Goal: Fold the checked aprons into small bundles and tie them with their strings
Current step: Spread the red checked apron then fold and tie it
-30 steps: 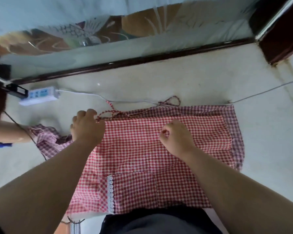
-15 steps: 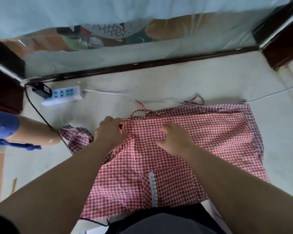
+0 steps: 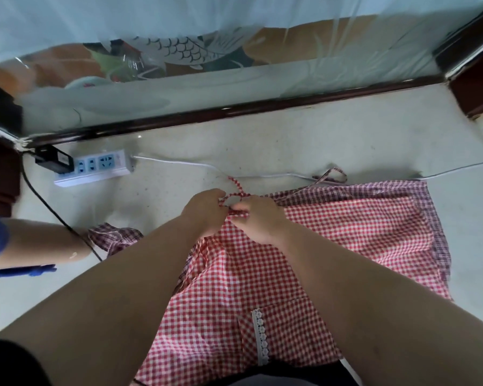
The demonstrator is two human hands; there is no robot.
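Pale speckled floor [image 3: 304,140] fills the middle of the frame. Along the top runs a frosted glass panel [image 3: 262,76] with a fish design, edged by a dark wooden rail [image 3: 262,105]. A white power strip [image 3: 95,168] lies centre left

The red checked apron [image 3: 332,246] was thin woven cloth, matt and softly creased, with a string [image 3: 235,185] of the same cloth and a white lace trim [image 3: 261,338] on its pocket. The purple checked apron [image 3: 435,218] beneath looked equally matt. The pale floor [image 3: 290,140] was smooth and faintly speckled. The power strip [image 3: 95,169] was glossy white plastic. The glass panel [image 3: 101,107] was frosted, in a dark polished wooden frame [image 3: 234,110].
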